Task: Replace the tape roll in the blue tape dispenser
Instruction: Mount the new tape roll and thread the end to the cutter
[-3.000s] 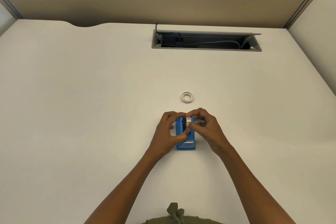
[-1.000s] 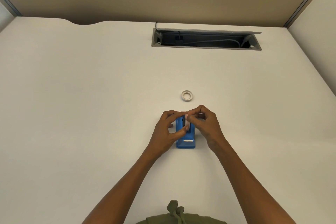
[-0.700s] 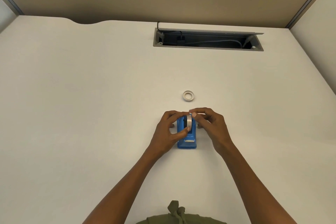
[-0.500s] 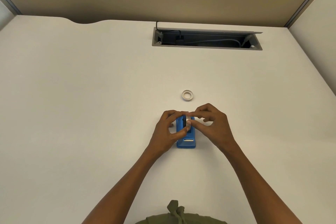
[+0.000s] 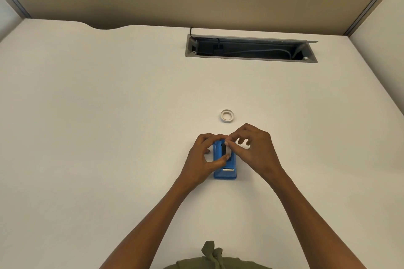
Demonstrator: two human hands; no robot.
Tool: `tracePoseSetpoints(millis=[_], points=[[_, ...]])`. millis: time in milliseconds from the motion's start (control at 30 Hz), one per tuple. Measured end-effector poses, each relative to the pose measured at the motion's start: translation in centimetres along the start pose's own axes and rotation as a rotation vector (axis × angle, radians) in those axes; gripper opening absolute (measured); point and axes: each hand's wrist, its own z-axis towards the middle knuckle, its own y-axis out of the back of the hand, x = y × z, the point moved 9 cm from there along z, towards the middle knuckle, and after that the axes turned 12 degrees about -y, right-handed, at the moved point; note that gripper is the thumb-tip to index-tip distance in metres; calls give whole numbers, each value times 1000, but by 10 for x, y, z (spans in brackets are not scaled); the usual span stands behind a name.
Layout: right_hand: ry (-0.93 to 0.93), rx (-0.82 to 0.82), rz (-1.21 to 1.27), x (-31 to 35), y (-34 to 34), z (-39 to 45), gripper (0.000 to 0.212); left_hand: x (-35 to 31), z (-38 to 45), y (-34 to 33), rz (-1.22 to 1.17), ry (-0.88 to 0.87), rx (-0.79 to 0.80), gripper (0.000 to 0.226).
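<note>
The blue tape dispenser [image 5: 225, 174] stands on the white desk [image 5: 109, 137], its metal cutter toward me. My left hand [image 5: 200, 160] grips its left side, thumb on the top near the dark slot. My right hand [image 5: 256, 152] is pinched over the slot's right edge, holding a small white tape roll that its fingers almost wholly hide. A second white tape roll [image 5: 227, 115] lies flat on the desk just beyond both hands.
An open grey cable hatch [image 5: 251, 59] with wires inside is set into the desk's far side. Beige partition walls stand behind and to the right. A knot of green clothing [image 5: 211, 254] shows at the bottom edge.
The white roll stood upright over the slot between my fingers earlier. It has since sunk lower and is covered by my right fingers. My left hand has kept its grip on the dispenser.
</note>
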Motion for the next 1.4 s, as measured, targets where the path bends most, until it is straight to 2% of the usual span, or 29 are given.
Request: tracePoseSetpoints(millis=[233, 300, 400, 500, 833, 1400], points=[[4, -17, -30, 2, 1, -3, 2, 0, -1, 0, 12, -9, 11, 51], [14, -31, -52, 2, 1, -7, 4, 1, -2, -2, 11, 7, 68, 65], [-6, -51, -59, 0, -2, -14, 7, 8, -7, -6, 3, 42, 195, 96], [5, -99, -45, 1, -3, -23, 7, 11, -11, -10, 43, 50, 291, 109], [97, -297, -7, -1, 4, -48, 10, 15, -10, -8, 92, 19, 270, 101], [139, -398, -172, -6, -2, -79, 15, 17, -10, -7, 126, 19, 252, 96]])
